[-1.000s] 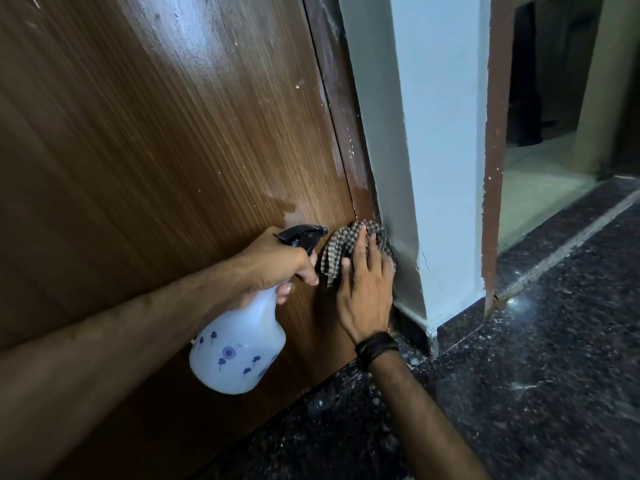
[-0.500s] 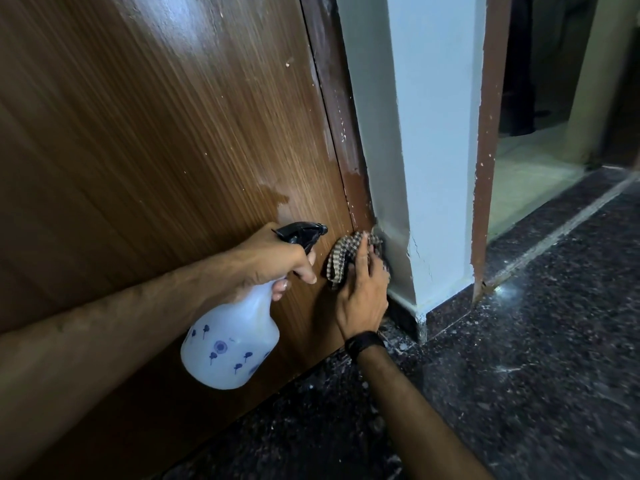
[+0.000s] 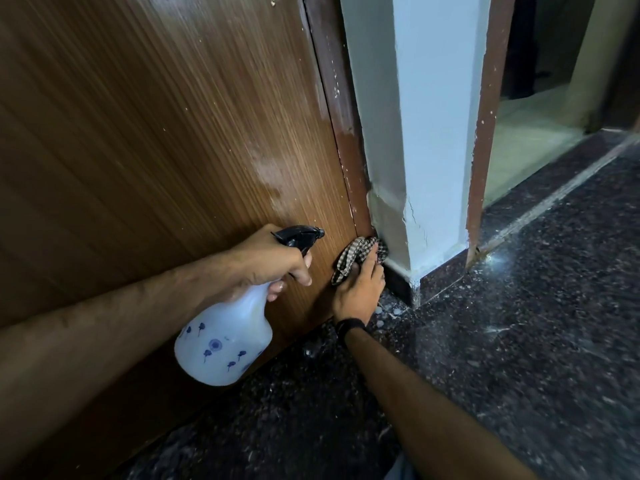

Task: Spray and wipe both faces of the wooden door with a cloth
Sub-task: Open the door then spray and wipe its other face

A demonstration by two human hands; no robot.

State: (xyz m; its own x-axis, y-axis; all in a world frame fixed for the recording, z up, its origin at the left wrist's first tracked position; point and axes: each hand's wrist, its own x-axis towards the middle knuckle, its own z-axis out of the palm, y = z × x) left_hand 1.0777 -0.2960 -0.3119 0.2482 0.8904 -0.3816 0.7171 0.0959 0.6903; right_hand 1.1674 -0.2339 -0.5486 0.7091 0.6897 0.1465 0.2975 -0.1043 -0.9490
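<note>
Dark speckled granite floor [image 3: 519,341] meets the foot of a brown wooden door [image 3: 156,150] at a pale blue pillar [image 3: 433,133], seen from a head-worn camera looking down. Low at the door's right edge, the right hand [image 3: 358,292] presses a bunched checked cloth [image 3: 349,258] against the wood, fingers laid over the fabric and slightly curled onto it; the cloth sits where door, brown door frame [image 3: 341,133] and pillar base come together, just above the floor. A black wristband [image 3: 349,327] circles the right wrist. Just to the left of it, the left hand [image 3: 273,263] grips the neck of a translucent white spray bottle [image 3: 225,344] printed with small blue flowers, fingers wrapped under the black trigger head [image 3: 299,235], whose nozzle points right toward the cloth. The bottle's body hangs below the fist, close in front of the door's lower face and above the floor. A pale smear [image 3: 266,171] shows on the wood above the nozzle, and white flecks dot the frame. Cracked plaster marks the pillar's lower corner. Beyond the pillar, a second brown frame [image 3: 483,133] borders a doorway opening onto a lighter floor [image 3: 526,140]
</note>
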